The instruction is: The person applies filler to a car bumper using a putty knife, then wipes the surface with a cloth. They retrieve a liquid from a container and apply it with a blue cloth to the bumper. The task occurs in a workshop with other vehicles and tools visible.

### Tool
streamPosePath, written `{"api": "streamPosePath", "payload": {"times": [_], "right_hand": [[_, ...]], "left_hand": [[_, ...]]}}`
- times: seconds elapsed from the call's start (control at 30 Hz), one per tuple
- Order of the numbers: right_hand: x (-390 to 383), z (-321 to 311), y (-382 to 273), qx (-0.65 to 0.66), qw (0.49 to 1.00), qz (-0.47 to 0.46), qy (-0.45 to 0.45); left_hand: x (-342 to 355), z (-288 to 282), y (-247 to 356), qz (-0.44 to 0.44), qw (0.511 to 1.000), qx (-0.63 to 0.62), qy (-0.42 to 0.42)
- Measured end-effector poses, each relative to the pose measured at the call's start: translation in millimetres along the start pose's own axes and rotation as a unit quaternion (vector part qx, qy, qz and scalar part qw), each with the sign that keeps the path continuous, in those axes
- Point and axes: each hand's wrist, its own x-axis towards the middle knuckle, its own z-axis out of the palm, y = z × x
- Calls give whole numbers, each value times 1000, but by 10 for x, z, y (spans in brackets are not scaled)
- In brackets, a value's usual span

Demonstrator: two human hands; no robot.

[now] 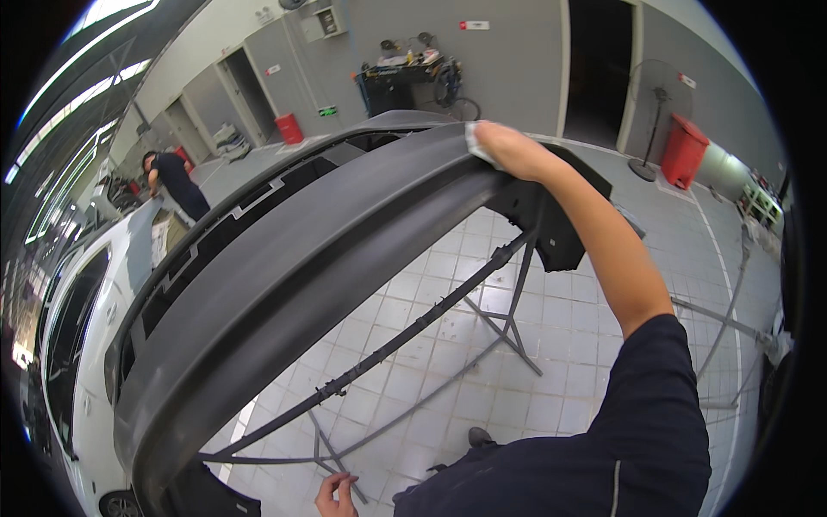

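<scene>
Red bin (682, 153), contents hidden, stands well apart from the bumper (297, 237).

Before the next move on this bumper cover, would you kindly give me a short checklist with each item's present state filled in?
1. White cloth in the right hand, against the dark grey bumper cover: ok.
2. Left hand off the bumper cover, nothing visible in it: ok.
3. Bumper cover supported by the metal stand: ok.
4. Bumper cover fastened to the stand: cannot tell; no clear view of the fixing.
5. Contact side of the cloth clean: cannot tell; it is hidden.
6. Co-worker clear of the bumper cover: ok, bent over beyond it, near the white car.
</scene>
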Motion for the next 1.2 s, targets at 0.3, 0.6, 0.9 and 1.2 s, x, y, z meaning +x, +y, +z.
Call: {"api": "streamPosePath", "payload": {"times": [0.3,0.6,0.9,1.2], "right_hand": [[-868,250,-2180,248,909,-312,118],[-680,543,-522,75,923,-92,365],[-1458,744,622,-89,934,154,310],[-4336,769,1029,119,949,290,34]], "left_hand": [[1003,334,1280,261,937,-216,88],[1463,719,1966,314,873,-335,165],[1324,2212,2355,327,878,-283,-204],[761,4016,3308,413,901,-74,-111]]}}
